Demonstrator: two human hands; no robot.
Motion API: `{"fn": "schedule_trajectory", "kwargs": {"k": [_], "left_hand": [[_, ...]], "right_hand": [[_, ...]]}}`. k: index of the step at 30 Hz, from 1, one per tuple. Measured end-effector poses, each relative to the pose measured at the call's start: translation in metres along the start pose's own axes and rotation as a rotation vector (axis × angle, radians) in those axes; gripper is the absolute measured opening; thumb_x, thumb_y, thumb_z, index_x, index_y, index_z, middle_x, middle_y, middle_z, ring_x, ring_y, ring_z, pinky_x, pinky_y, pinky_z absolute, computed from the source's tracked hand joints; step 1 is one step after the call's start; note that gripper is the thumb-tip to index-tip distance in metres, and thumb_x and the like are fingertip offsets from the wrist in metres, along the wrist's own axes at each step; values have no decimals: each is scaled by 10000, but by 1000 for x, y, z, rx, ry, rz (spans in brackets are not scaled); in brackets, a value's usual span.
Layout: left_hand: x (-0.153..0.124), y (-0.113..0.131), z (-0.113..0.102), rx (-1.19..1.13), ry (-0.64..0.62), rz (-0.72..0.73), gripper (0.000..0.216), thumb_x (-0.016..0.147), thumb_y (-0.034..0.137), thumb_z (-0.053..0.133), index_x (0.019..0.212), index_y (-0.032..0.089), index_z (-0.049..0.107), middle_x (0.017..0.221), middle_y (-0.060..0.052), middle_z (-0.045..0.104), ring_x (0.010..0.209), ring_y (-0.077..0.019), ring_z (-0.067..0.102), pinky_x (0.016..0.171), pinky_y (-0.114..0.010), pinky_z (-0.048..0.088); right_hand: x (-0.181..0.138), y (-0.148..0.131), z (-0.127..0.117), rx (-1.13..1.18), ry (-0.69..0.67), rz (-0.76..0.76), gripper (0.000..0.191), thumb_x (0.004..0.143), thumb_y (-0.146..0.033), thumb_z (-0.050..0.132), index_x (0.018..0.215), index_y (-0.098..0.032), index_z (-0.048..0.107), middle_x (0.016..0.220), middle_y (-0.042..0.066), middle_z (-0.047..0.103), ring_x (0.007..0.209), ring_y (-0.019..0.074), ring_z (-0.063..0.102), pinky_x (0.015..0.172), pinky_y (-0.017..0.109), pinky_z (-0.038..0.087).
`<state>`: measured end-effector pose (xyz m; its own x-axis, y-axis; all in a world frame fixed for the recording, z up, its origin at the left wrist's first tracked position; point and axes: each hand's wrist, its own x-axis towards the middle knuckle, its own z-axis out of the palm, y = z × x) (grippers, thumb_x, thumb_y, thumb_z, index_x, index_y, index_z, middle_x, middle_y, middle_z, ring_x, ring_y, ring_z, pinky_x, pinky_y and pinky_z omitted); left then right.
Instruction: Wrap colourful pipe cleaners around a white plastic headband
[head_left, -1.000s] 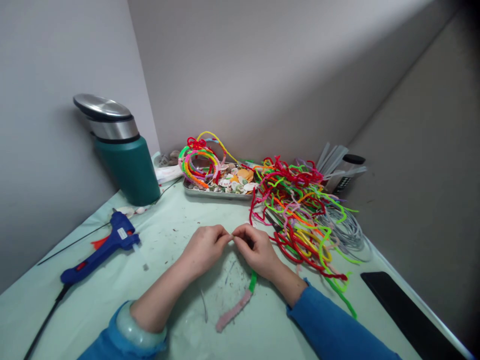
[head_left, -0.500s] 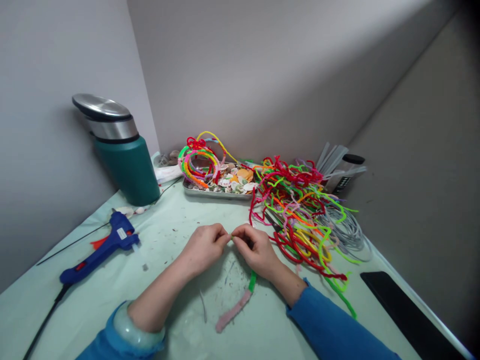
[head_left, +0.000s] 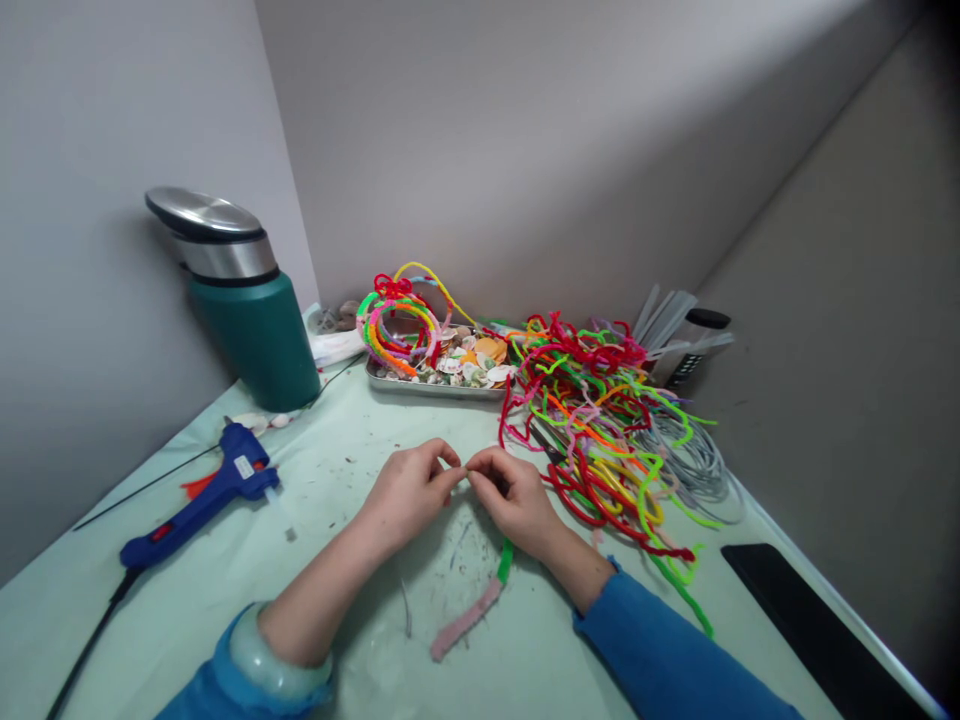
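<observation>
My left hand point(head_left: 409, 492) and my right hand point(head_left: 510, 497) meet fingertip to fingertip over the pale green table point(head_left: 337, 450), both pinched shut on the top end of a pipe cleaner point(head_left: 480, 608). It trails down under my right wrist, green near the hand and pink at the free end on the table. What exactly sits between the fingertips is too small to make out. A pale bangle point(head_left: 270, 665) rings my left wrist.
A tangled heap of coloured pipe cleaners point(head_left: 600, 420) lies right of my hands, with grey wire coils point(head_left: 694, 460) beyond. A metal tray of shells point(head_left: 450, 375) stands behind, a teal flask point(head_left: 247, 310) at left, a blue glue gun point(head_left: 206, 492) in front of it, a black slab point(head_left: 810, 625) at right.
My left fingers have lifted and curled a little at the pinch. The hands stay in the same place and the pipe cleaner has barely shifted.
</observation>
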<state>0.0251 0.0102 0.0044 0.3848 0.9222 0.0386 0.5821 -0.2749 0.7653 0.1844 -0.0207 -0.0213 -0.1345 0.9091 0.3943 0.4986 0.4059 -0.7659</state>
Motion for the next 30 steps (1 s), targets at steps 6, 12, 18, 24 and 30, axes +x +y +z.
{"fn": "schedule_trajectory", "kwargs": {"k": [6, 12, 18, 24, 30], "left_hand": [[0, 1, -1, 26, -9, -3, 222, 762, 375, 479, 746, 194, 607, 545, 22, 598, 523, -118, 511, 540, -217, 331], [0, 1, -1, 54, -27, 2, 235, 767, 368, 471, 679, 193, 602, 546, 22, 598, 531, -118, 502, 543, -222, 317], [2, -1, -1, 56, -42, -2, 239, 762, 359, 474, 647, 188, 594, 530, 22, 588, 520, -115, 489, 531, -219, 308], [1, 0, 0, 5, -62, 21, 247, 781, 361, 443, 770, 204, 633, 550, 29, 591, 512, -112, 488, 533, -215, 311], [1, -2, -1, 57, -80, 55, 301, 788, 363, 424, 664, 191, 636, 547, 19, 580, 520, -115, 481, 530, -221, 298]], "right_hand": [[0, 1, 1, -9, -5, -5, 90, 797, -163, 479, 815, -166, 567, 669, 1, 549, 588, 111, 495, 541, 212, 372], [-1, 1, 0, -33, -14, -21, 90, 800, -159, 476, 809, -169, 564, 675, 1, 547, 603, 115, 501, 550, 215, 374], [-1, 1, 1, -42, -25, -21, 86, 798, -154, 482, 815, -165, 565, 671, -1, 551, 600, 112, 497, 556, 215, 374], [-1, 3, 1, -41, -11, -23, 93, 796, -155, 481, 823, -161, 570, 672, 0, 555, 592, 109, 498, 548, 212, 370], [-1, 4, 2, -53, -7, -25, 91, 792, -159, 486, 814, -161, 574, 661, 1, 554, 596, 112, 502, 547, 212, 370]]}}
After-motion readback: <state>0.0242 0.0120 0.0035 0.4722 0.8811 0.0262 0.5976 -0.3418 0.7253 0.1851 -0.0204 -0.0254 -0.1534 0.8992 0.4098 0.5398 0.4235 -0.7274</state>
